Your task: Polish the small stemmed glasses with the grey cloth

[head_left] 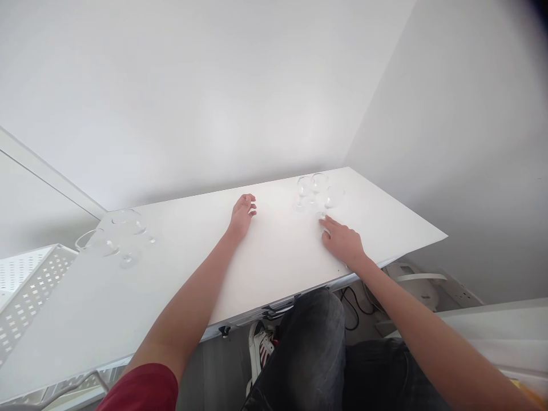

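My right hand is over the table with its fingers stretched forward. Its fingertips meet the foot of a clear stemmed glass; whether they press on it or just touch it is hard to see. Close behind stand two more clear stemmed glasses, one at the back and one to the left. My left hand is at mid-table, its fingers loosely bent and apart, holding nothing. Towards the left end are two larger clear stemmed glasses, one nearer and one farther.
The white table runs along a white wall. A white perforated rack is beside its left end. Under the right end are black cables and a white appliance. My knee is below the front edge.
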### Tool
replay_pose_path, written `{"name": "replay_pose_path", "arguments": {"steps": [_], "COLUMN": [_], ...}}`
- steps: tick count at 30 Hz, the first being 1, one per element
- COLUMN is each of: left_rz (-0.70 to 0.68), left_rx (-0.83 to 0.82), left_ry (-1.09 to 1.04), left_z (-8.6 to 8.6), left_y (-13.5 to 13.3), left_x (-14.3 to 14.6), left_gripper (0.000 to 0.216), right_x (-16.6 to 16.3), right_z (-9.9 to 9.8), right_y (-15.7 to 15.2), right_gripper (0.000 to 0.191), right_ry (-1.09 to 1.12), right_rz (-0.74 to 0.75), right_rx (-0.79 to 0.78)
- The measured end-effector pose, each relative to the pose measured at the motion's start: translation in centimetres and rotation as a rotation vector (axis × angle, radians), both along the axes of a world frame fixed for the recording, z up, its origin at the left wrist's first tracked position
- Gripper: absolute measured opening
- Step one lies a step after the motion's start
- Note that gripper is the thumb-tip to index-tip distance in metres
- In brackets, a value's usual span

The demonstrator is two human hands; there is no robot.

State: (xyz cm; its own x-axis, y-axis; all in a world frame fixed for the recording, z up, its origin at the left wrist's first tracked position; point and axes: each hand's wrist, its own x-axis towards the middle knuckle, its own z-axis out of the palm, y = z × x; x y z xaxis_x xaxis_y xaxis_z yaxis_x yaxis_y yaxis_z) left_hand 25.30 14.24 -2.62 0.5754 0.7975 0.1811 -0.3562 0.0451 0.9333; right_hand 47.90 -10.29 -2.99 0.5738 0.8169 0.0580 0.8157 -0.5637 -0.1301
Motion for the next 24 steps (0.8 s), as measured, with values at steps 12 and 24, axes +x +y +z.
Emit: {"name": "replay_pose_path", "arguments": {"steps": [12, 24], "left_rz": [-0.025, -0.028], "left_rx": [-0.015, -0.061], "left_ry": [0.013, -0.029], "left_z": [0.0, -0.1], "left_y": [-0.1, 0.0], "left_x": [0.0, 0.0], "left_gripper": [0.032, 0.032], "right_x": [1.8, -3.0], "right_z": [-0.4, 0.1], "right_y": [0.8, 0.6], "right_gripper": [0.056, 0.059], "right_ry": [-0.023, -0.223], "right_rz": [0.027, 0.019], "right_rx": [0.012, 0.027]}}
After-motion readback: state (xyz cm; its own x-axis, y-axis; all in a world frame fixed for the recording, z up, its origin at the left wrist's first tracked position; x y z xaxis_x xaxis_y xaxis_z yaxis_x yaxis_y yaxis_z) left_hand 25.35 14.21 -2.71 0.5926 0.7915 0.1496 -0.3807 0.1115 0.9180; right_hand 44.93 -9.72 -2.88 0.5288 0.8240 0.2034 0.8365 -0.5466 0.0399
